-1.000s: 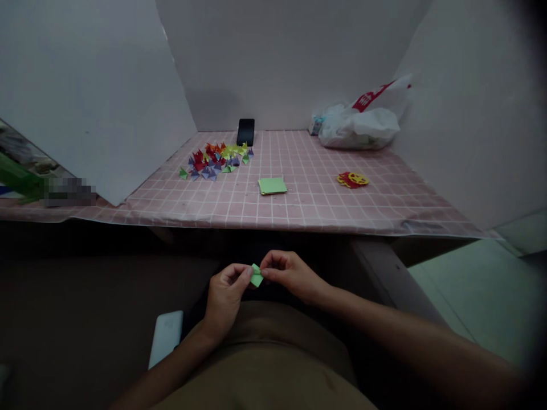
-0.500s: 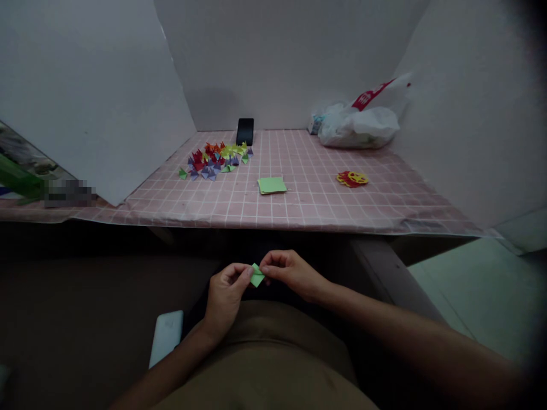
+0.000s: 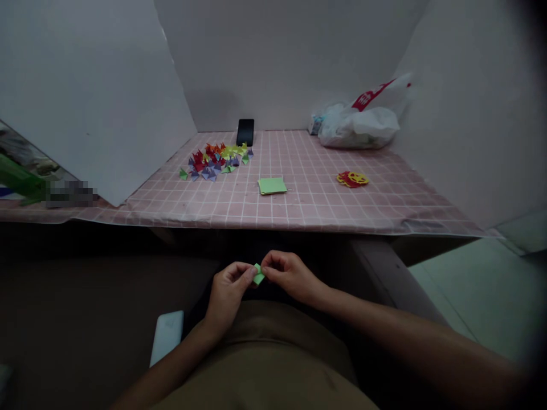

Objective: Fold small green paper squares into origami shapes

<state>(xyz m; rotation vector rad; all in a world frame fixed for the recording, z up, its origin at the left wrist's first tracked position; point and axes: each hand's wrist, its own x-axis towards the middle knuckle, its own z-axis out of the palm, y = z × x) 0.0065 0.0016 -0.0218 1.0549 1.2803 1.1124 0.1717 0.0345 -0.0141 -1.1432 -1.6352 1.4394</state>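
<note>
A small folded piece of green paper point(image 3: 258, 278) is held between my two hands, low over my lap and in front of the table edge. My left hand point(image 3: 228, 288) pinches its left side between thumb and fingers. On the other side, the thumb and forefinger of my right hand point(image 3: 294, 276) are closed on its right corner. Beyond the hands, a stack of green paper squares point(image 3: 272, 185) lies on the table. Folded paper figures point(image 3: 213, 161) in red, orange, yellow, purple and green stand in a group at the back left.
The table point(image 3: 307, 210) has a pink checked cloth. A black phone point(image 3: 245, 132) leans against the back panel. Red and yellow cut-out shapes point(image 3: 352, 179) lie at right, before a white plastic bag point(image 3: 359, 126). A white rectangular device point(image 3: 167, 336) rests beside my left forearm.
The green paper is turned slightly and shows less of its lower surface. My left thumb has moved a little further over it. Both hands stay in nearly the same place.
</note>
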